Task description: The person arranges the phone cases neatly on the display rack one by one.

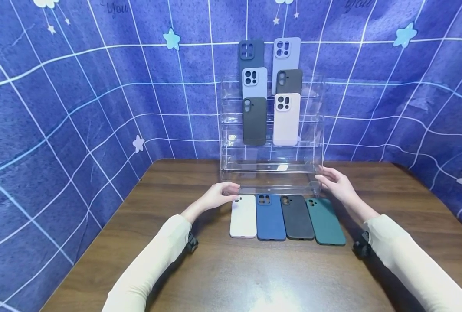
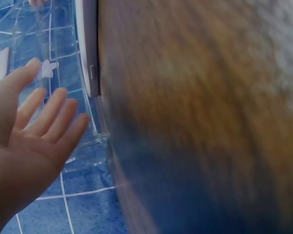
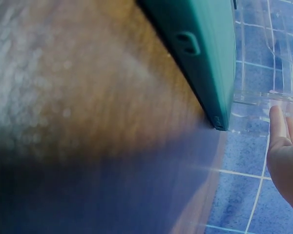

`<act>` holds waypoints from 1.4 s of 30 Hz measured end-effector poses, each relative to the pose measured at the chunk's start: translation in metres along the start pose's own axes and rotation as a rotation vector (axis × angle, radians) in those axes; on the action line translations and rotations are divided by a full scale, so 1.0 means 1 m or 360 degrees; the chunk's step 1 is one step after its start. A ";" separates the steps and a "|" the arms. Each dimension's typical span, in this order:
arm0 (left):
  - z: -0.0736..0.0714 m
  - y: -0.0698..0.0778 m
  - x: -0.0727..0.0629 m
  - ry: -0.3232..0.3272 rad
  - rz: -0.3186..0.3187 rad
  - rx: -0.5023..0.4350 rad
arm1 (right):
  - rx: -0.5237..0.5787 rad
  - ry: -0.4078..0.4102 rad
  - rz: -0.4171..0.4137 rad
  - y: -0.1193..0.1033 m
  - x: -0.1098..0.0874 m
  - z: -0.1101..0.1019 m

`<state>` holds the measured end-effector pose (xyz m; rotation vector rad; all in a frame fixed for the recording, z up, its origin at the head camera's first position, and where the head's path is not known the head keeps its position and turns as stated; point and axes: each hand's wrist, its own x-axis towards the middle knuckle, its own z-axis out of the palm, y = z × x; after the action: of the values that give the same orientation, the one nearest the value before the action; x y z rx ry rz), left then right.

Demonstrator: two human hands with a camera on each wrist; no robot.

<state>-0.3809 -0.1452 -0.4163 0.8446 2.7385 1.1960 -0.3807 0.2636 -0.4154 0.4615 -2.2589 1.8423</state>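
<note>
My left hand point(image 1: 217, 196) is just above the table at the stand's lower left corner, beside a white phone case point(image 1: 243, 216). In the left wrist view its fingers are spread and loosely bent, holding nothing. My right hand point(image 1: 338, 185) is at the right side of the clear tiered stand point(image 1: 270, 167). Its fingertips lie by the stand's edge; whether they touch it I cannot tell. Flat in a row before the stand lie the white case, a blue case point(image 1: 270, 219), a black case point(image 1: 298, 219) and a green case point(image 1: 326, 223).
Upper tiers of the stand hold phone cases in two columns, including a dark blue one point(image 1: 250, 53), a lavender one point(image 1: 293, 48) and a pale pink one point(image 1: 287, 125). A blue grid-patterned cloth point(image 1: 98, 86) hangs behind the brown wooden table point(image 1: 199, 277).
</note>
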 end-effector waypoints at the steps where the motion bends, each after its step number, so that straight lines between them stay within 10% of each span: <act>1: 0.000 0.000 0.000 -0.0039 -0.0018 0.0022 | -0.0010 -0.0002 -0.0002 -0.001 0.000 0.000; 15: -0.002 0.005 -0.006 -0.0235 -0.0115 0.0064 | -0.0051 0.0000 -0.0001 -0.001 0.001 -0.001; 42: 0.002 0.012 -0.009 -0.0174 -0.0462 0.0063 | -0.0041 -0.0009 0.0031 0.001 0.001 0.000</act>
<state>-0.3669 -0.1418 -0.4114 0.4761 2.6850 1.0124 -0.3820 0.2641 -0.4158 0.4425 -2.2963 1.8210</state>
